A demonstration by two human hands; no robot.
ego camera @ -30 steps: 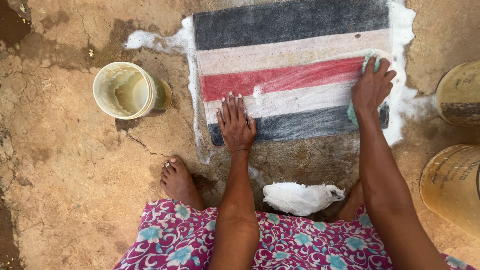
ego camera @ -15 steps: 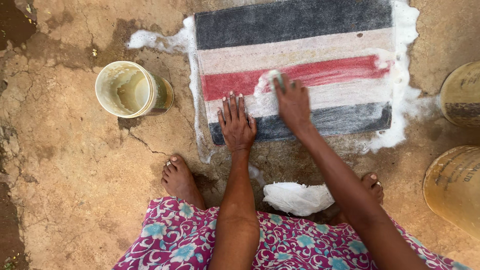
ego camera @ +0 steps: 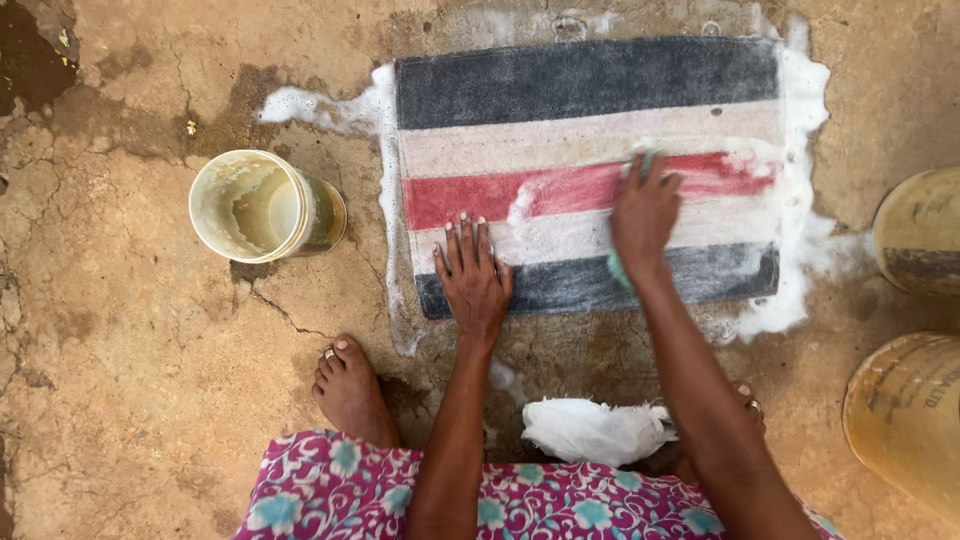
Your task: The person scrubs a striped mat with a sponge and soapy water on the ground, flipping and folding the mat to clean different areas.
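Lying flat on cracked earthen floor [ego camera: 150, 400]: striped pile mat, black, cream, red [ego camera: 560, 85], soaked, sudsy. Judged heavy, limp, slippery; grip by edge. Left hand [ego camera: 474, 275] at mat's 7 o'clock, fingers spread flat. Right hand [ego camera: 645, 215] near centre, fingers closed over green scrub pad [ego camera: 618, 270].

Left hand [ego camera: 473, 275] lay flat, fingers spread, arm straight. Right hand [ego camera: 643, 215] was curled, fingers bent down, forearm angled in beside left hand.
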